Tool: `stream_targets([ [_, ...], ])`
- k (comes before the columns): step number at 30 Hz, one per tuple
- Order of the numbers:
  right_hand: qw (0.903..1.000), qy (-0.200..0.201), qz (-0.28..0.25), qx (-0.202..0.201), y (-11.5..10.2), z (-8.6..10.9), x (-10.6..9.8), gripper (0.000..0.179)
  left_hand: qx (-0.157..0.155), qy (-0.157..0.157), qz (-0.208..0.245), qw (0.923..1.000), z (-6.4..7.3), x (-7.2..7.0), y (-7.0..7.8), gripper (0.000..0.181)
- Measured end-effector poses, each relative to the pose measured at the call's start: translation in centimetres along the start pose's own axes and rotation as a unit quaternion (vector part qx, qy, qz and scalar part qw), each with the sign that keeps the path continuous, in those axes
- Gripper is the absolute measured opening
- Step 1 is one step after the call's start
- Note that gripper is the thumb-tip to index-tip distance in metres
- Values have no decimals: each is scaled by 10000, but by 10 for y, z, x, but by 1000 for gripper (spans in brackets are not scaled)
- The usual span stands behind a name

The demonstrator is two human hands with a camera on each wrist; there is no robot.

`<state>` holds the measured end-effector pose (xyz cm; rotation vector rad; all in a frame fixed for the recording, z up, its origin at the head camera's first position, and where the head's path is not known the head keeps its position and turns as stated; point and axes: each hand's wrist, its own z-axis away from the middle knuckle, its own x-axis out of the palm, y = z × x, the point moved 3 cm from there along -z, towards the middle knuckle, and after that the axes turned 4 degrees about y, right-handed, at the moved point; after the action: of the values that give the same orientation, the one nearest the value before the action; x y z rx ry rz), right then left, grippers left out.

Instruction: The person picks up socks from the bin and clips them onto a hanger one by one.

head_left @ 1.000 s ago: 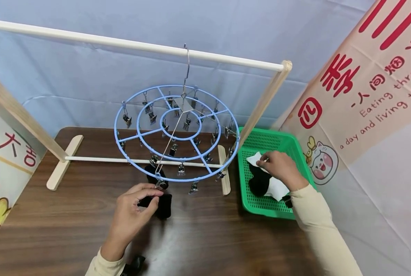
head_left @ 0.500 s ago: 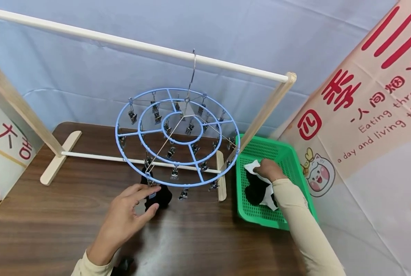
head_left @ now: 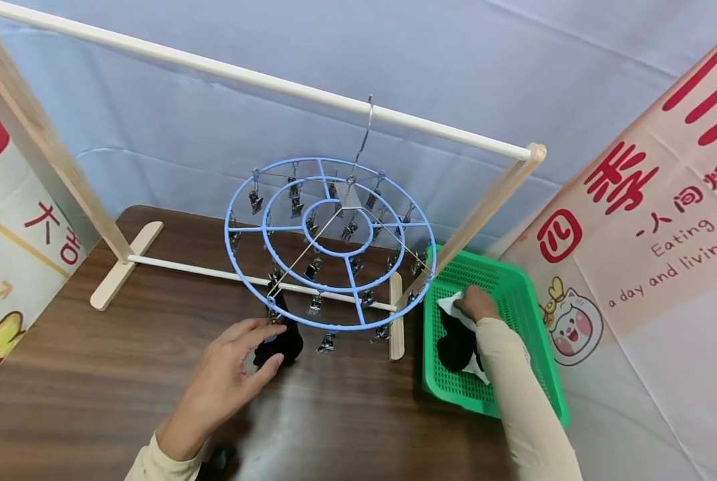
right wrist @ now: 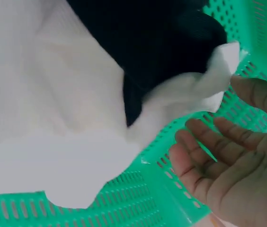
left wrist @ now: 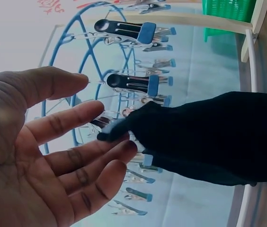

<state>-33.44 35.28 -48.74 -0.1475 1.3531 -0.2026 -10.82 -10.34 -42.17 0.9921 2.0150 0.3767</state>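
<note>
A black sock (head_left: 284, 344) hangs from a clip at the near side of the blue round clip hanger (head_left: 360, 327). My left hand (head_left: 216, 381) is beside it, thumb and fingers apart. In the left wrist view the fingers (left wrist: 88, 113) lie close to the sock's clipped top (left wrist: 147, 118), pinching nothing. My right hand (head_left: 478, 304) reaches into the green basket (head_left: 553, 374) at a white sock (head_left: 448, 304). In the right wrist view its thumb (right wrist: 252, 92) is at the end of the white sock (right wrist: 181, 94), and the other fingers are spread loosely. Black socks (head_left: 456, 347) lie there too.
The hanger hooks over the white rail (head_left: 274, 79) of a wooden stand, whose feet (head_left: 397, 327) rest on the brown table (head_left: 346, 414). Several metal clips (head_left: 315, 305) dangle from the rings. A small dark object (head_left: 216, 461) lies by my left wrist.
My left hand has let go at the clip and drawn back slightly, leaving the black sock hanging. My right hand has turned over the white sock in the basket. The head view has shifted.
</note>
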Motion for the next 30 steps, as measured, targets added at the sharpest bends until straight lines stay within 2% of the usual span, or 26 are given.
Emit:
stream_targets([
  [4, 9993, -295, -166, 133, 7, -1, 10, 27, 99, 67, 52, 9999, -1, 2, 0, 37],
  [8, 9984, -326, -270, 379, 9, -5, 18, 30, 70, 204, 188, 9996, 1, 1, 0, 36],
  [12, 9975, -330, -223, 581, 4, -8, 20, 59, 36, 435, 295, 9986, 3, -3, 1, 36],
  [14, 9972, -299, -160, 666, 1, -9, 20, 64, -23, 557, 389, 9977, 4, -6, 2, 35],
  [15, 9972, -256, -136, 695, 1, -10, 20, 63, -71, 618, 454, 9970, 4, -8, 3, 34],
  [19, 9972, -49, -63, 742, -1, -7, 17, 27, -284, 967, 680, 9926, 6, -15, 9, 31],
  [21, 9975, 46, -60, 696, -2, -4, 13, 17, -339, 1203, 732, 9895, 6, -18, 13, 28],
  [27, 9985, 315, -285, 358, -5, 3, 1, 20, -135, 2040, 860, 9751, 7, -24, 27, 18],
  [29, 9984, 387, -312, 278, -5, 5, -3, 24, -24, 2085, 1022, 9727, 8, -23, 31, 16],
  [30, 9985, 386, -316, 233, -6, 6, -5, 29, -19, 2001, 1137, 9731, 9, -22, 32, 15],
])
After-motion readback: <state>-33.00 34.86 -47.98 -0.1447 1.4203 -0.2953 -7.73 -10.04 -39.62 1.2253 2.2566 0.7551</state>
